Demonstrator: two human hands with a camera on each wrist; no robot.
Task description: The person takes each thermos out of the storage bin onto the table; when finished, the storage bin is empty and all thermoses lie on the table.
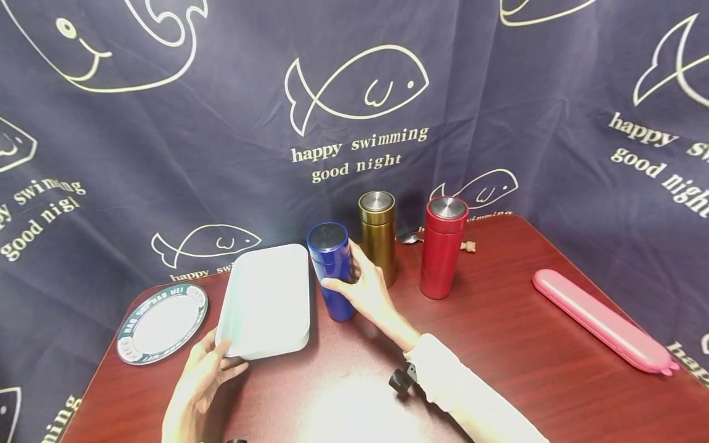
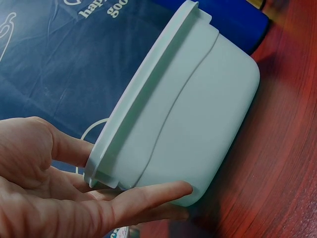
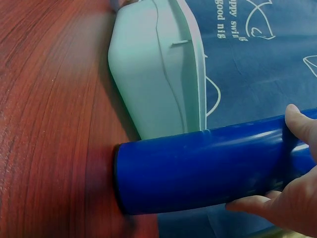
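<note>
My right hand (image 1: 367, 288) grips a blue thermos flask (image 1: 328, 258) from its right side, thumb and fingers round its upper body. The flask stands nearly upright with a slight tilt; whether its base touches the table cannot be told. Just left of it is a pale green plastic container (image 1: 271, 301), white-looking on top in the head view. My left hand (image 1: 200, 376) holds the container's near left corner. In the left wrist view the thumb is at the rim while the fingers lie along the container's side wall (image 2: 198, 109).
Behind and right of the blue flask stand a gold flask (image 1: 379, 246) and a red flask (image 1: 440, 258). A spoon (image 1: 408, 239) lies behind them. To the left is a round plate (image 1: 163, 326); a long pink case (image 1: 600, 320) lies at the right. A dark printed cloth (image 1: 249, 123) hangs behind the table.
</note>
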